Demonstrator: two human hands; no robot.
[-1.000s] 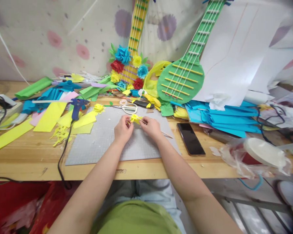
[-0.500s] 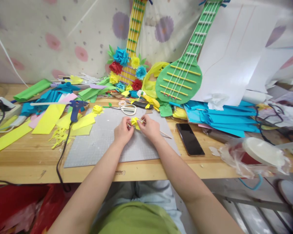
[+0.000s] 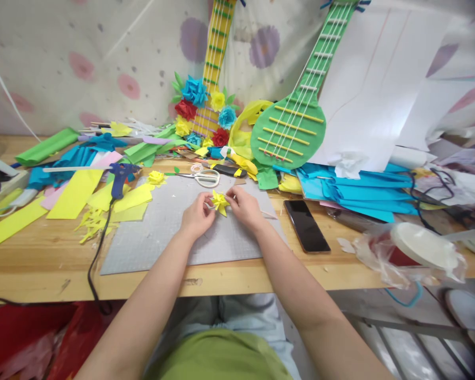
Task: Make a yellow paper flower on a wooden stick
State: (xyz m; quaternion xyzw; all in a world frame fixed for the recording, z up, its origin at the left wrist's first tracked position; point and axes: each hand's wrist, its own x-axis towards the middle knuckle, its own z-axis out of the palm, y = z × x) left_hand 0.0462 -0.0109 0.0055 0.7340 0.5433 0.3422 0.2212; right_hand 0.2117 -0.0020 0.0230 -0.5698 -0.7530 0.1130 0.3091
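Note:
Between my two hands, over the grey cutting mat point(image 3: 150, 237), is a yellow paper flower point(image 3: 220, 201) with pointed petals. My left hand point(image 3: 198, 214) is closed, its thumb and fingertips pinching the flower's left side. From the other side, the fingers of my right hand point(image 3: 243, 205) pinch its right edge. A thin stick point(image 3: 268, 215) lies on the mat just right of my right hand. Beyond my hands rest scissors point(image 3: 206, 178) with pale handles. Another yellow paper flower point(image 3: 157, 178) sits at the mat's far left corner.
A blue glue gun point(image 3: 121, 177) with its cord stands left among yellow paper strips point(image 3: 75, 195). To the right are a phone point(image 3: 306, 226) and a plastic-wrapped tub point(image 3: 417, 248). Behind lean a green paper instrument point(image 3: 291, 129) and a yellow one point(image 3: 217, 58), beside blue crepe paper point(image 3: 364, 190).
The yellow flower now shows more of its pointed petals, spread between my hands. My fingers have shifted slightly around it, and the whole view has moved a little.

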